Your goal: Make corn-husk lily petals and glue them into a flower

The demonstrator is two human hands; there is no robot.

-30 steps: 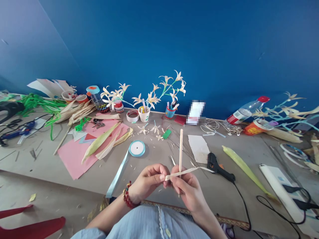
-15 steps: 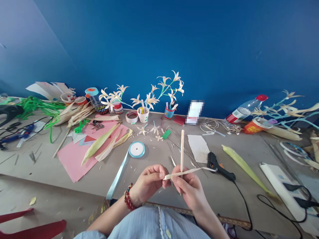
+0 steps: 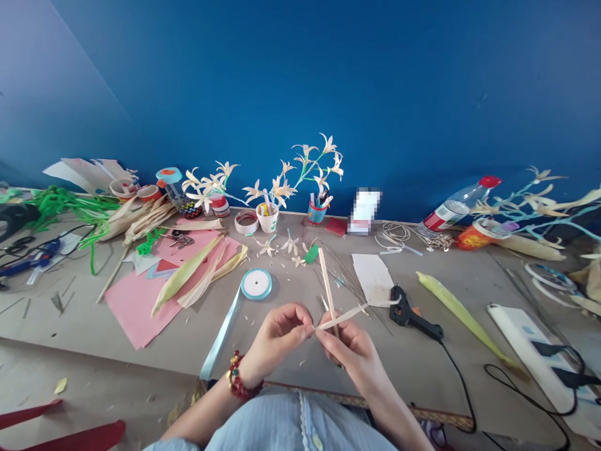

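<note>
- Pinching one end of a thin pale strip (image 3: 350, 312) with the left hand (image 3: 282, 338), thumb and finger pressed together.
- Gripping a pale stick (image 3: 327, 282) and part of the same strip in the closed fingers of the right hand (image 3: 350, 344), close beside the left hand.
- Held up over the near side of the counter (image 3: 293, 291), with the stick leaning a bit left at the top and the strip crossing it, stretching out toward a black glue gun (image 3: 416, 318).
- Past the left hand, a flat-lying roll of blue ribbon (image 3: 256, 284), with a long tail running to the counter's front edge.
- Next to the glue gun, a piece of white paper (image 3: 372, 279) on one side and a long yellow-green husk (image 3: 460, 310) on the other.
- Farther left, pink paper (image 3: 136, 310) under more husks (image 3: 185, 272).
- Along the blue wall (image 3: 263, 75), pale flowers (image 3: 282, 189) and a clear bottle (image 3: 446, 216).
</note>
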